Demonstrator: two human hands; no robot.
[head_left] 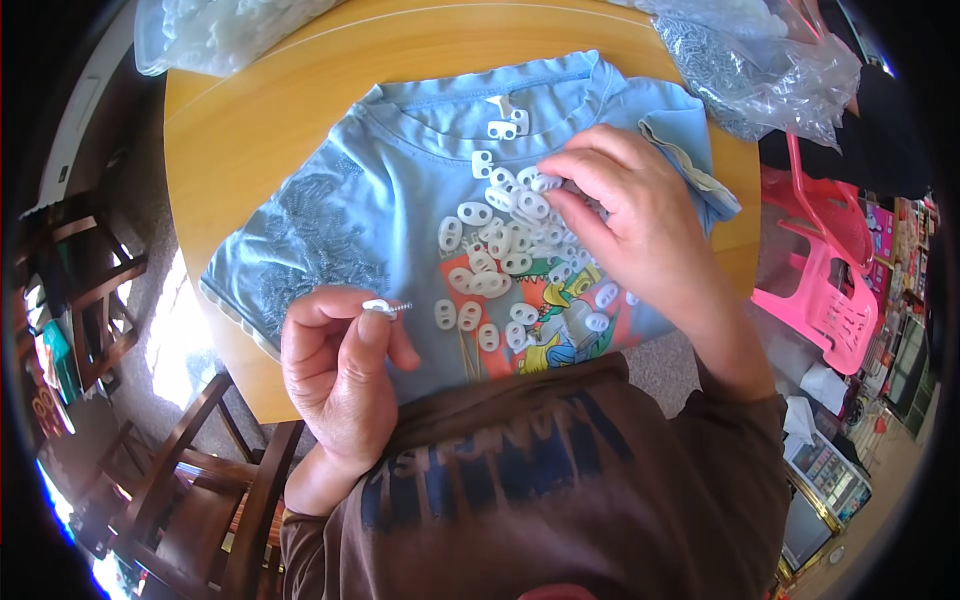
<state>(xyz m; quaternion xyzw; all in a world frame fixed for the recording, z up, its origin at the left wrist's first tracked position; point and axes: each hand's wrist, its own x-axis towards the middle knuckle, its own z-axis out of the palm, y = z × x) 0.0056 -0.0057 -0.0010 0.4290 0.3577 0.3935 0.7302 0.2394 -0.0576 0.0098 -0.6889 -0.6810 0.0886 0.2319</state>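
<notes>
Between the thumb and fingers of my left hand is a small white cord-lock piece, with a thin metal spring sticking out of its right end. My right hand pinches a white two-hole cord-lock piece at the upper right of a loose pile. Many similar oval pieces lie on a light blue T-shirt with a coloured cartoon print. Loose springs are heaped on the shirt's left part. Several squarish white pieces lie near the collar.
The shirt is spread over a yellow wooden table. A clear bag of springs stands at its far right, and a bag of white pieces at its far left. Pink plastic chair to the right; dark wooden chairs to the left.
</notes>
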